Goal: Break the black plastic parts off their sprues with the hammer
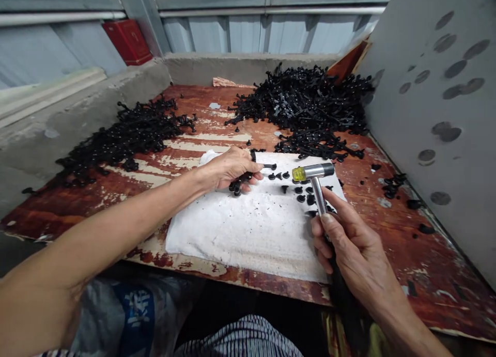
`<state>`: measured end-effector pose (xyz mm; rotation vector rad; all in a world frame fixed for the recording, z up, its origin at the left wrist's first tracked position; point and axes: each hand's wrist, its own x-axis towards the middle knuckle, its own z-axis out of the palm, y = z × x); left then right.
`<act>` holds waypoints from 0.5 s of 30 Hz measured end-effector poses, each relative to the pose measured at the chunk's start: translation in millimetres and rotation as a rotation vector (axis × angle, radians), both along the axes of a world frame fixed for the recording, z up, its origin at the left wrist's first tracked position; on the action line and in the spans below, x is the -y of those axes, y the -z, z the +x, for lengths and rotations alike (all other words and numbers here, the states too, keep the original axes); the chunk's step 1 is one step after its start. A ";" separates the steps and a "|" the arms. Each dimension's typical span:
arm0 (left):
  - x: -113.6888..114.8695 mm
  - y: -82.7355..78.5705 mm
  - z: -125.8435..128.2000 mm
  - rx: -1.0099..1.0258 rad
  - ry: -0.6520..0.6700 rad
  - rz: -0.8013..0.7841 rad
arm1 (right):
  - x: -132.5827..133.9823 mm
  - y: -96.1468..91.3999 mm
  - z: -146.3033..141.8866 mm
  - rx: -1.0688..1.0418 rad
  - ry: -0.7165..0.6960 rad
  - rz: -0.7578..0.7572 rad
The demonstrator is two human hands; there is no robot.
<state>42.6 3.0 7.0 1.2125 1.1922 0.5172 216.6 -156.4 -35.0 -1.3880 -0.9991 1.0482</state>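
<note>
My right hand (344, 238) is wrapped round the handle of a mallet (318, 186). The mallet's silver head has a yellow face on its left end and a black one on its right, and it hangs over the right side of a white cloth (232, 228). My left hand (238, 168) is closed on several small black plastic parts (242, 181) above the cloth's far left. One slim part sticks out to the right from between thumb and finger. Several loose black knob-shaped pieces (301, 198) lie on the cloth between the hands, some behind the mallet.
A large heap of black plastic parts (306, 101) stands at the back right, another heap (127, 135) at the left. The worn red-brown tabletop (209, 122) meets a concrete ledge (248, 67) behind and a grey panel (437, 114) at right. A red box (127, 42) sits back left.
</note>
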 end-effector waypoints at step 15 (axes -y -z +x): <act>1.5 -0.9 4.4 -0.033 -0.059 -0.092 | 0.5 -0.9 0.8 -0.011 0.022 -0.032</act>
